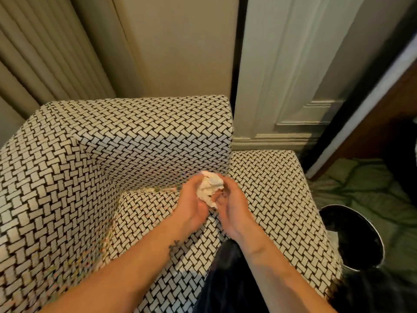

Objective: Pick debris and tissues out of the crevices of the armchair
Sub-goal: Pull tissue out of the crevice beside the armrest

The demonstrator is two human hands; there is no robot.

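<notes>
Tissue: 1 wad, gripped between left hand and right hand.

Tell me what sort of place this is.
Likely a hotel room, or perhaps a sitting room: an upholstered armchair with a woven pattern stands in a corner, pleated curtains hang behind it, and green patterned carpet covers the floor.
</notes>
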